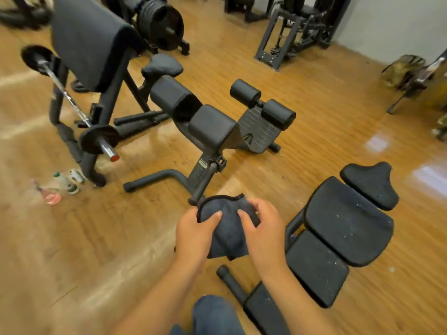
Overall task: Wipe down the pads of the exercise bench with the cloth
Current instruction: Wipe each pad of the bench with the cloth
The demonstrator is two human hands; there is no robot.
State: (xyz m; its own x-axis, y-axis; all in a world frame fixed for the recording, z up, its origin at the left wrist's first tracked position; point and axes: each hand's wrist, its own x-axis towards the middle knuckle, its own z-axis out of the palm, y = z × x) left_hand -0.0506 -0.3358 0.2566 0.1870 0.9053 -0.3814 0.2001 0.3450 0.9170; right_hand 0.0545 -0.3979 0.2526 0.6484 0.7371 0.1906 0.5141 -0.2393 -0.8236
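A dark blue-grey cloth [226,232] hangs between both my hands in front of me. My left hand [193,234] grips its left edge with the thumb on top. My right hand [261,228] holds the right side, fingers curled into the fabric. To the right lies the exercise bench with a speckled black back pad [348,228], a seat pad [316,267] and a small head pad [372,184]. Another bench stands ahead with two square black pads [210,125] [169,93] and roller pads [278,113].
A preacher-curl stand [89,42] with a loaded barbell [99,139] stands at the left. Bottles [65,184] lie on the wooden floor beside it. Weight plates [159,22] and a machine frame [278,42] stand at the back. My knee [215,315] shows at the bottom.
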